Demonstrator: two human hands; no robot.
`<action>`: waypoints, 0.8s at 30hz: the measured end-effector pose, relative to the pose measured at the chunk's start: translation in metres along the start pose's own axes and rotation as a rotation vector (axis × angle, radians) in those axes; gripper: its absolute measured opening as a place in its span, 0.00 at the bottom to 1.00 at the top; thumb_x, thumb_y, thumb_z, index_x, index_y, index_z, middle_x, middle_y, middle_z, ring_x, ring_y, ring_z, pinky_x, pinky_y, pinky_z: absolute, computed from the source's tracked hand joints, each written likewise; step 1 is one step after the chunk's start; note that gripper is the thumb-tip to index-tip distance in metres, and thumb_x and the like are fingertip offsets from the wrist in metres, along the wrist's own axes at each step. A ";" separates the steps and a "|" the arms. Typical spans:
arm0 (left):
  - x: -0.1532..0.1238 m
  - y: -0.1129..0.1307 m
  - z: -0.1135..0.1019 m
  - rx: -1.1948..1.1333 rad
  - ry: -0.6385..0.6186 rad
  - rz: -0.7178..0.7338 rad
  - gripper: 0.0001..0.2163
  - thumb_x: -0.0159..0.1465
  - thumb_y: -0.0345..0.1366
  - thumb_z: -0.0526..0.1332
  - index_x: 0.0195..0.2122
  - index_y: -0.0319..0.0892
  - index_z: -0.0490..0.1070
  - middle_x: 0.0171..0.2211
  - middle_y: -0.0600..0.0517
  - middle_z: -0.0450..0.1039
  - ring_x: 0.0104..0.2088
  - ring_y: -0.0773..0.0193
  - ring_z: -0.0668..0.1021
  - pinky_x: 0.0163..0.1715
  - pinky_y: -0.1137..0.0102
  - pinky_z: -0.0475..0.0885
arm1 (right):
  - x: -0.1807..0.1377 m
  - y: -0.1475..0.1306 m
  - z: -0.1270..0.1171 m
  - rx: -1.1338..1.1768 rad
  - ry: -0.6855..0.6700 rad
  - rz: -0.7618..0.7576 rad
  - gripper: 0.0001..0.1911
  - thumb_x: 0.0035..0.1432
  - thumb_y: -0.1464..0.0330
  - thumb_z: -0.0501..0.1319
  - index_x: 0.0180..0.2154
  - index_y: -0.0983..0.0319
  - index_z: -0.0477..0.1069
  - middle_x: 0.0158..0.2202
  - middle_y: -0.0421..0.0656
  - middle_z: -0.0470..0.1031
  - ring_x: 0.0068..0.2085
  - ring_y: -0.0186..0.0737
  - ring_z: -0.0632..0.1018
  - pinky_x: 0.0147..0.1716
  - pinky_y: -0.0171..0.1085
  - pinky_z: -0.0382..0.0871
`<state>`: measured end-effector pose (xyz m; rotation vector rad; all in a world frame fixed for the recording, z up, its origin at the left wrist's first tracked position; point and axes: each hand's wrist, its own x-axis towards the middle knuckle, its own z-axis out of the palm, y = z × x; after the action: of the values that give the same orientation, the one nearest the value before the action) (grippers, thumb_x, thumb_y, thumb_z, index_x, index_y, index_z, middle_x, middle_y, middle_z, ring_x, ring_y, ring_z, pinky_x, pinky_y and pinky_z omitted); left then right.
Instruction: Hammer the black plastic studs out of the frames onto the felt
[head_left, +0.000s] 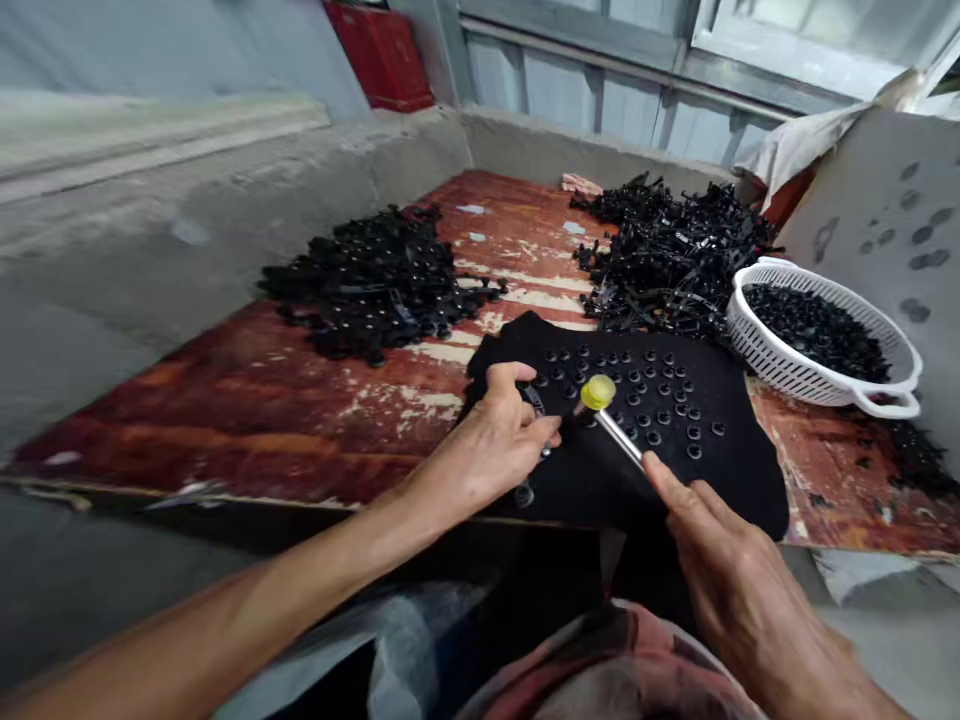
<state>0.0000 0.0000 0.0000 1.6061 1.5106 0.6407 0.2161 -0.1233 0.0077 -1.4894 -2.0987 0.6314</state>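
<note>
On the black mat [675, 470], left hand [491, 450] pinches a small black part [534, 402] steady; right hand [739, 580] grips the yellow-headed mallet [600, 393] by its shaft, head poised just beside it.

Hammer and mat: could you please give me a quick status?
Right hand grips yellow-headed hammer. Left hand pinches black part on black mat. Nothing between them.

- Left hand [501, 440]: forearm bare, extended forward, fingers curled, thumb pinched to fingertips.
- Right hand [731, 570]: knuckles up, index finger extended forward.
</note>
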 end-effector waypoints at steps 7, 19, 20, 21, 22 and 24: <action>-0.014 -0.010 -0.033 0.034 -0.168 0.089 0.18 0.59 0.49 0.55 0.45 0.44 0.61 0.28 0.52 0.78 0.29 0.59 0.75 0.30 0.67 0.65 | -0.033 0.009 0.017 0.248 0.403 0.137 0.31 0.70 0.73 0.52 0.68 0.41 0.52 0.67 0.37 0.64 0.63 0.43 0.70 0.62 0.46 0.63; 0.002 0.026 -0.005 0.292 -0.447 0.245 0.17 0.64 0.45 0.47 0.23 0.43 0.64 0.21 0.56 0.64 0.23 0.67 0.66 0.26 0.71 0.58 | -0.049 0.021 0.029 0.522 0.514 0.404 0.24 0.69 0.62 0.56 0.65 0.51 0.63 0.41 0.44 0.81 0.33 0.36 0.81 0.33 0.32 0.79; 0.003 0.026 -0.003 0.308 -0.442 0.246 0.17 0.64 0.45 0.46 0.23 0.43 0.64 0.20 0.56 0.62 0.22 0.67 0.65 0.25 0.71 0.58 | -0.050 0.020 0.030 0.536 0.524 0.415 0.24 0.69 0.62 0.56 0.65 0.50 0.63 0.41 0.44 0.80 0.33 0.36 0.80 0.34 0.32 0.78; 0.004 0.026 -0.002 0.317 -0.435 0.251 0.17 0.64 0.45 0.46 0.23 0.43 0.63 0.19 0.57 0.61 0.21 0.68 0.64 0.25 0.71 0.57 | -0.051 0.020 0.031 0.548 0.532 0.426 0.24 0.68 0.61 0.57 0.64 0.50 0.63 0.42 0.44 0.80 0.34 0.35 0.80 0.37 0.32 0.78; 0.004 0.027 -0.002 0.320 -0.429 0.259 0.17 0.64 0.45 0.46 0.22 0.43 0.62 0.19 0.57 0.60 0.21 0.68 0.63 0.25 0.71 0.57 | -0.052 0.020 0.032 0.559 0.537 0.437 0.24 0.68 0.61 0.57 0.64 0.49 0.63 0.44 0.44 0.79 0.36 0.35 0.80 0.39 0.32 0.77; 0.005 0.028 -0.002 0.311 -0.439 0.272 0.17 0.64 0.46 0.46 0.22 0.43 0.60 0.19 0.57 0.59 0.21 0.68 0.62 0.25 0.71 0.57 | -0.054 0.022 0.033 0.582 0.528 0.454 0.24 0.68 0.60 0.57 0.64 0.47 0.64 0.46 0.43 0.79 0.38 0.34 0.80 0.43 0.31 0.75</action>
<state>0.0148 0.0066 0.0234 2.0521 1.1122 0.1735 0.2264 -0.1709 -0.0381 -1.5575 -1.0658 0.8116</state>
